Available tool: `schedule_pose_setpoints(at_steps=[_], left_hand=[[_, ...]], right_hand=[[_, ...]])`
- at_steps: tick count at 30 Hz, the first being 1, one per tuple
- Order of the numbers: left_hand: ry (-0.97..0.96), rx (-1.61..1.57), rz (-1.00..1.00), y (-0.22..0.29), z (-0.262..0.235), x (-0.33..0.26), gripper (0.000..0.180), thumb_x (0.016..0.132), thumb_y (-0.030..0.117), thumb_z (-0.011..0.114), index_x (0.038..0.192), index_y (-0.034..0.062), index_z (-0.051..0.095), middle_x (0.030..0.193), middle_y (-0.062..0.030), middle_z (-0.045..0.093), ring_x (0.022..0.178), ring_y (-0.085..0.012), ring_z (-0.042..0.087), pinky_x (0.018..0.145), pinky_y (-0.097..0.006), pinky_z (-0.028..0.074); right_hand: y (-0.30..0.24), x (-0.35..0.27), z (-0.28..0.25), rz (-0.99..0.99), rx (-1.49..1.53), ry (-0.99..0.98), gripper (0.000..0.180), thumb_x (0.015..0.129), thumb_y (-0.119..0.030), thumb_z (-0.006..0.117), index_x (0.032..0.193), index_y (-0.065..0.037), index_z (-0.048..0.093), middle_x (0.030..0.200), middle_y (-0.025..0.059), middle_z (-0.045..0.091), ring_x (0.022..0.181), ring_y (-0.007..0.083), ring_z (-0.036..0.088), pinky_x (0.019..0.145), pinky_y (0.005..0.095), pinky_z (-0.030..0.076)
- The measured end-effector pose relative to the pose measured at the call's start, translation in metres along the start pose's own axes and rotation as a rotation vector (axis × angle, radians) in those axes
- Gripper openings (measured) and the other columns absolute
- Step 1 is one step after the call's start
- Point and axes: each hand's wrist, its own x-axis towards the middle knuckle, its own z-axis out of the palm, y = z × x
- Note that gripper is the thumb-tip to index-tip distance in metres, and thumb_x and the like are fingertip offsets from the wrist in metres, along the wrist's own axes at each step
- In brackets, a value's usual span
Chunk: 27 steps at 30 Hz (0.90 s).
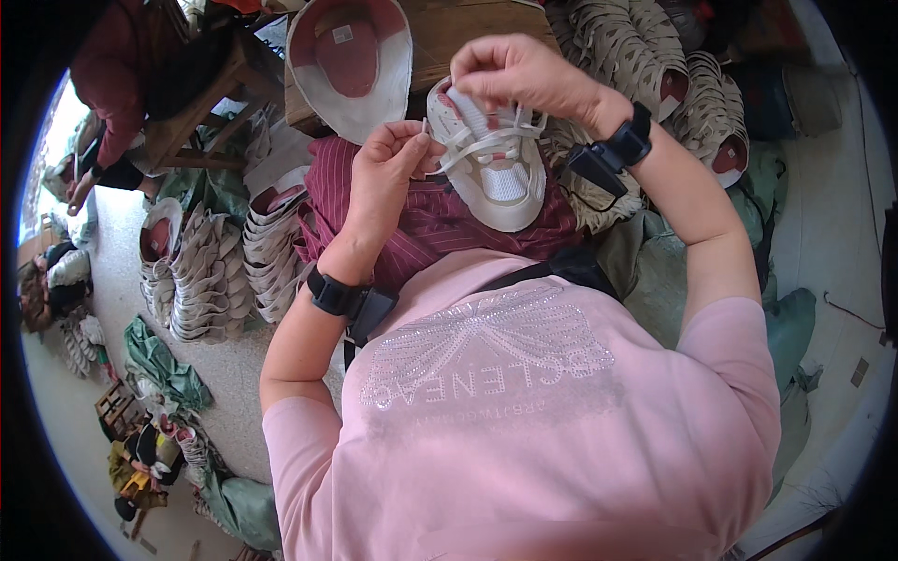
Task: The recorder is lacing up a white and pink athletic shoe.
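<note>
A white and beige shoe upper (505, 192) with a mesh toe panel lies on the dark red striped cloth (421, 224) over my lap, toe toward me. White shoelaces (486, 140) cross its front and hang loosely. At the upper's left side, my left hand (388, 168) pinches one lace end, its tip standing up between thumb and forefinger. My right hand (524, 79) is over the tongue and collar, thumb and fingers drawn together. Whatever those fingertips hold is hidden. Pink lining shows at the collar beside them.
Another white upper with pink lining (348, 56) rests on a wooden bench (458, 28) ahead. Stacked uppers (201, 271) stand on the floor at left, with more stacks (636, 47) at far right. Green sacks (164, 360) lie about. Another person (112, 103) sits at far left.
</note>
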Motion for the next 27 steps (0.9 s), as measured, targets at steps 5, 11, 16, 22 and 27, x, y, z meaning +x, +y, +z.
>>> schedule_pose_setpoints(at_steps=[5, 11, 16, 22, 27], left_hand=[[-0.06, 0.402, 0.315, -0.017, 0.003, 0.016, 0.019, 0.097, 0.011, 0.056, 0.112, -0.0002, 0.057, 0.088, -0.0043, 0.066, 0.076, -0.008, 0.059, 0.069, -0.019, 0.047], [-0.087, 0.756, 0.515, -0.014, 0.013, 0.023, 0.016, 0.089, 0.01, 0.063, 0.102, 0.0007, 0.06, 0.087, -0.0064, 0.062, 0.08, -0.0123, 0.061, 0.068, -0.023, 0.049], [-0.128, 0.883, 0.557, -0.006, 0.029, 0.033, 0.016, 0.079, 0.01, 0.071, 0.092, 0.0023, 0.063, 0.083, -0.0085, 0.058, 0.086, -0.0161, 0.062, 0.065, -0.028, 0.049], [-0.088, 1.439, 0.842, 0.002, 0.038, 0.041, 0.01, 0.08, 0.01, 0.065, 0.085, 0.0033, 0.06, 0.088, -0.0139, 0.06, 0.086, -0.0315, 0.059, 0.076, -0.042, 0.05], [-0.161, 1.626, 0.776, 0.011, 0.046, 0.041, 0.012, 0.081, 0.013, 0.06, 0.086, 0.0024, 0.061, 0.09, -0.0142, 0.059, 0.093, -0.0325, 0.058, 0.078, -0.043, 0.049]], right_hand=[[-0.033, -0.002, 0.037, -0.141, 0.028, -0.118, 0.01, 0.092, -0.009, 0.06, 0.099, -0.002, 0.061, 0.088, 0.0003, 0.061, 0.068, 0.0047, 0.06, 0.064, 0.0194, 0.051], [-0.078, -0.004, 0.074, -0.572, 0.013, -0.173, 0.006, 0.087, -0.004, 0.062, 0.093, -0.002, 0.06, 0.089, 0.003, 0.061, 0.079, 0.0109, 0.062, 0.071, 0.0264, 0.051], [-0.038, -0.024, 0.119, -0.891, -0.425, -0.084, 0.008, 0.08, -0.012, 0.063, 0.079, -0.005, 0.06, 0.081, 0.0065, 0.057, 0.072, 0.0244, 0.06, 0.064, 0.0355, 0.049], [-0.018, -0.041, 0.132, -0.817, -0.388, -0.147, 0.009, 0.081, -0.006, 0.064, 0.083, -0.002, 0.056, 0.082, 0.0078, 0.052, 0.066, 0.024, 0.059, 0.058, 0.0338, 0.049], [-0.013, -0.045, 0.127, -0.749, -0.279, -0.189, 0.007, 0.082, -0.005, 0.063, 0.084, -0.003, 0.056, 0.083, 0.008, 0.052, 0.068, 0.0252, 0.059, 0.062, 0.035, 0.05]])
